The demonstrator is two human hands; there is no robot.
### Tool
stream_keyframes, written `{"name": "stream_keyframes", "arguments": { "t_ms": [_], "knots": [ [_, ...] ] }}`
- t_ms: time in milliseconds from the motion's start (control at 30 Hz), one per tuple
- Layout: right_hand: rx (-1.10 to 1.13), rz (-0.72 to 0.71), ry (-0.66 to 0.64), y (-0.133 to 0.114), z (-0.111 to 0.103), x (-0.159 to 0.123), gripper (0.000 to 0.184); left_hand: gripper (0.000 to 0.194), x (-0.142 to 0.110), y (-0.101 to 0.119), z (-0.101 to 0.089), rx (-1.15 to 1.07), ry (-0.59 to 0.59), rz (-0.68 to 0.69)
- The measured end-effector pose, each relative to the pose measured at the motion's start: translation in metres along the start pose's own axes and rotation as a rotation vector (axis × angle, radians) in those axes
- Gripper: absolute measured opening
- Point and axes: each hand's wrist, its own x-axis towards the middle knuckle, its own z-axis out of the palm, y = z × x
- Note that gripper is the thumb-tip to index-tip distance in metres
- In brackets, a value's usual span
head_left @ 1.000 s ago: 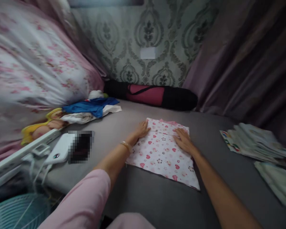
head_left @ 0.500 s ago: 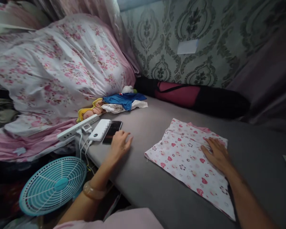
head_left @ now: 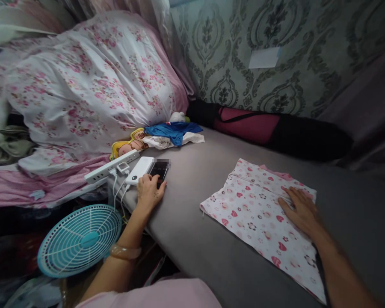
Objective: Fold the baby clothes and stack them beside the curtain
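My left hand point(head_left: 149, 193), with a bracelet on its wrist, is at the near end of a dark smartphone point(head_left: 160, 167). Its fingers curl over the phone and the thumb lies along the right edge. Beside the phone is a white power bank point(head_left: 141, 169) with a cable plugged in. My right hand point(head_left: 300, 209) rests flat, fingers extended, on a white garment point(head_left: 253, 209) printed with pink hearts and flowers. This garment lies spread on the grey bed surface point(head_left: 192, 248), with a pink edge showing at its far side.
A white power strip point(head_left: 107, 168) with an adapter and cables sits at the left edge. Below stands a blue fan point(head_left: 83, 241). Farther back lie a yellow cartoon cushion point(head_left: 122, 149), blue cloth point(head_left: 175, 131) and a long black-and-red bag point(head_left: 244, 126) by the wall.
My left hand has moved left and onto the phone, its fingers closing around the near end. The right hand stays on the garment. The whole view has shifted slightly.
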Motion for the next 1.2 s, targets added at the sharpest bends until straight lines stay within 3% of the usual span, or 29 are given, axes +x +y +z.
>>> {"name": "stream_keyframes", "arguments": {
  "t_ms": [100,200,367,500,633,800,933,1033,1100,1133,1200],
  "knots": [
    [-0.018,-0.026,-0.013,-0.005,-0.003,-0.003,0.064,0.036,0.001,0.008,-0.003,-0.011,0.005,0.001],
    [-0.054,-0.104,-0.026,-0.023,-0.005,-0.009,0.062,0.035,-0.004,0.030,-0.006,-0.131,0.000,0.076],
    [-0.038,-0.234,-0.176,-0.073,-0.010,-0.027,0.059,0.036,-0.024,0.086,-0.018,-0.511,-0.211,0.513],
    [-0.014,-0.339,-0.279,-0.104,-0.019,-0.051,0.057,0.041,-0.039,0.114,-0.030,-0.599,-0.345,0.728],
    [0.046,-0.451,-0.320,-0.121,-0.031,-0.079,0.056,0.034,-0.044,0.121,-0.027,-0.577,-0.424,0.830],
    [0.134,-0.572,-0.375,-0.137,-0.046,-0.111,0.057,0.028,-0.042,0.118,-0.022,-0.544,-0.437,0.863],
    [0.218,-0.568,-0.467,-0.153,-0.066,-0.136,0.061,0.022,-0.038,0.123,-0.027,-0.502,-0.454,0.886],
    [0.344,-0.583,-0.599,-0.154,-0.082,-0.141,0.052,0.020,-0.032,0.139,-0.032,-0.474,-0.442,0.943],
    [0.448,-0.541,-0.629,-0.142,-0.086,-0.129,0.042,0.021,-0.027,0.157,-0.033,-0.503,-0.454,1.031],
    [0.486,-0.479,-0.590,-0.131,-0.085,-0.119,0.039,0.022,-0.024,0.167,-0.033,-0.521,-0.465,1.080],
    [0.458,-0.284,-0.354,-0.103,-0.076,-0.091,0.042,0.028,-0.018,0.190,-0.029,-0.536,-0.489,1.164]
  ]
}}
